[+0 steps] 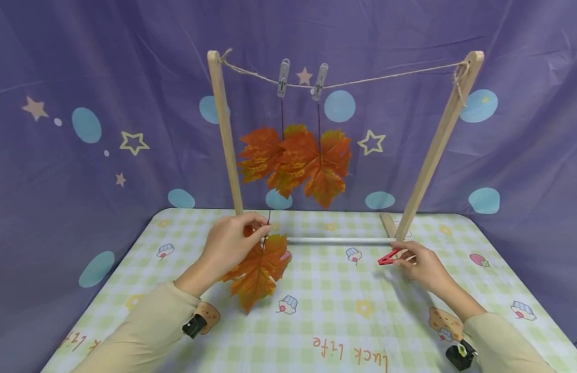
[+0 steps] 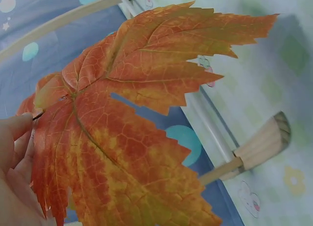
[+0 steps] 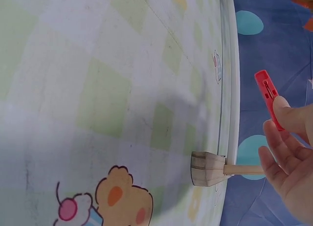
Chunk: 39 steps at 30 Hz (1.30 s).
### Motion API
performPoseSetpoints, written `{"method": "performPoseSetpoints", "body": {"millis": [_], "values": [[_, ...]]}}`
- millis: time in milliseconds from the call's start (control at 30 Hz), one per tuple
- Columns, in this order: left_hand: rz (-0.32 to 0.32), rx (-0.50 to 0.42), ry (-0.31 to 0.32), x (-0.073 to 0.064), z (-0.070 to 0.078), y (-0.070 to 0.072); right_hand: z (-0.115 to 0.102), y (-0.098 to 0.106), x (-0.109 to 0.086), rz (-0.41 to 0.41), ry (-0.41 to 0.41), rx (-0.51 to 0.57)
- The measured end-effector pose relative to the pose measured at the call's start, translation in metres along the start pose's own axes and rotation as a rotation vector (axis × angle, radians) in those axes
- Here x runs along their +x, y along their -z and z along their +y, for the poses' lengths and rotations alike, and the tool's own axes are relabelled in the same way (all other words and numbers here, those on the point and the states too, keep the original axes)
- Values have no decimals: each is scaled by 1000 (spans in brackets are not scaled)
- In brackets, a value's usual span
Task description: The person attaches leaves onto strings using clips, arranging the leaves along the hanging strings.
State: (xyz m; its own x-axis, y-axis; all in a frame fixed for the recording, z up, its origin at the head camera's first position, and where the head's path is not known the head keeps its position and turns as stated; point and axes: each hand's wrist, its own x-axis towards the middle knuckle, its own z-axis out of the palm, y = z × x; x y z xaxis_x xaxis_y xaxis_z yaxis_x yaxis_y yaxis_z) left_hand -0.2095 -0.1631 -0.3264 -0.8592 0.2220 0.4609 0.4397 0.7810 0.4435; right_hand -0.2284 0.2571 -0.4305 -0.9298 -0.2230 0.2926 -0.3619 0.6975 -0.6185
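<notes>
My left hand (image 1: 234, 238) pinches the thin dark stem of an orange maple leaf (image 1: 258, 274), which hangs blade down above the table. In the left wrist view the leaf (image 2: 122, 103) fills most of the picture and covers part of the fingers. Between thumb and fingertips, my right hand (image 1: 423, 264) holds a red clothespin (image 1: 388, 257) near the foot of the right post. The right wrist view shows that clothespin (image 3: 269, 99) pinched at one end. Two more maple leaves (image 1: 260, 155) (image 1: 330, 166) hang from a string (image 1: 386, 77) by grey clothespins (image 1: 283, 77) (image 1: 320, 82).
Wooden posts (image 1: 225, 129) (image 1: 440, 140) hold up the string at either end. A white rod (image 1: 340, 240) joins them low down, and a wooden foot (image 3: 208, 168) supports the right one. Below lies a green checked tablecloth (image 1: 326, 295), with a purple curtain (image 1: 144, 67) behind.
</notes>
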Motion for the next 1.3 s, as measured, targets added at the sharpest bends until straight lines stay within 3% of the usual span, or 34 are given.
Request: {"method": "performPoseSetpoints", "body": {"millis": [300,567,867,1300], "values": [[-21,-15,-27,13,17,-8,-3,1,2,-4,-7,-5],[-35,-87,-37,28,24,-19,-8,0,6,2,-8,-3],[-52,-118,-35,42,44,-28,-17,-1,11,25,-26,-9],[24,-236,-118,60,56,-45,-21,-5,17,74,-21,20]]}}
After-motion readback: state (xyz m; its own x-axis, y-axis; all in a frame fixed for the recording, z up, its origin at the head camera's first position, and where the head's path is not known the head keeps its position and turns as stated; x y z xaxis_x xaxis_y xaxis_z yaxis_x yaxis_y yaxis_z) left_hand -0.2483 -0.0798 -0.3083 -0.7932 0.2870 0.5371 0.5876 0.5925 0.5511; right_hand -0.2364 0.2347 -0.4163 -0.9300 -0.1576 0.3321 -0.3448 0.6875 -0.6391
